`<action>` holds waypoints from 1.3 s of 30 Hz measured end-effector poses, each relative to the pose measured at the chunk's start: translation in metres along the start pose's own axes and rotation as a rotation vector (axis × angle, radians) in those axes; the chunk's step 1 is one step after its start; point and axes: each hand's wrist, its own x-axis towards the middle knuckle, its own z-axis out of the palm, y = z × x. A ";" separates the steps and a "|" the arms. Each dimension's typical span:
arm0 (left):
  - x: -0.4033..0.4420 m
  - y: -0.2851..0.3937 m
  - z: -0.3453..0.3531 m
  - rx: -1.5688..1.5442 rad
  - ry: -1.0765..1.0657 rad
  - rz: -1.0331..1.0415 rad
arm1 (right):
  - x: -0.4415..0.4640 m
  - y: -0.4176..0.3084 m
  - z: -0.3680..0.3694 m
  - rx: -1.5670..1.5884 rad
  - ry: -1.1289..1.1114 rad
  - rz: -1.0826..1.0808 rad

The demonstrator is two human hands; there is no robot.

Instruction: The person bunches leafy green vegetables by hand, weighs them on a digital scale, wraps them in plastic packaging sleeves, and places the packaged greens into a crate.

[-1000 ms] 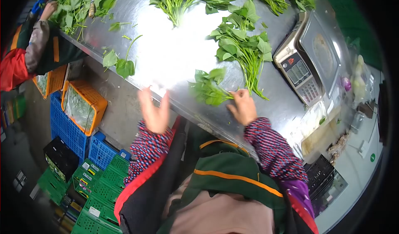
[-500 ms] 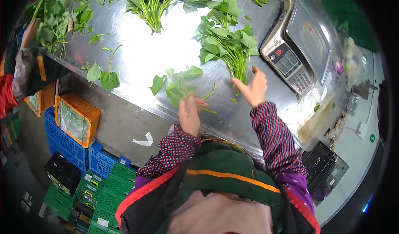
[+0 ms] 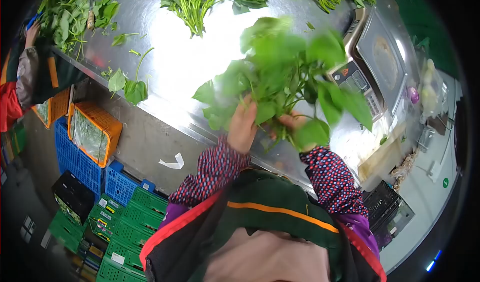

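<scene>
My right hand is closed round the stems of a large bunch of leafy greens, raised above the steel table and partly blurred. Leaves cover some of its fingers. At the bunch's left side, my left hand has its fingers pressed together on smaller leafy sprigs. The two hands are close but apart. Behind the bunch stands a digital scale, partly hidden by leaves. Another bundle of greens lies beyond, stems toward me.
Loose sprigs lie near the table's left edge. A co-worker's hand is by a heap of greens at the far left. Orange crates, blue crates and green crates stand below. A purple onion sits right of the scale.
The bunch that lay beside the scale is now lifted in my right hand, which has closed. My left hand has moved slightly right with its sprigs, up against the bunch.
</scene>
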 end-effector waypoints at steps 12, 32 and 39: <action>-0.001 0.006 -0.004 0.268 -0.024 0.029 | 0.011 0.010 -0.006 0.409 0.082 0.135; -0.008 0.019 -0.016 0.402 0.101 0.431 | 0.012 -0.006 -0.018 0.386 0.158 0.012; -0.009 -0.007 -0.004 0.323 -0.262 0.090 | 0.023 0.005 -0.001 0.107 -0.021 0.159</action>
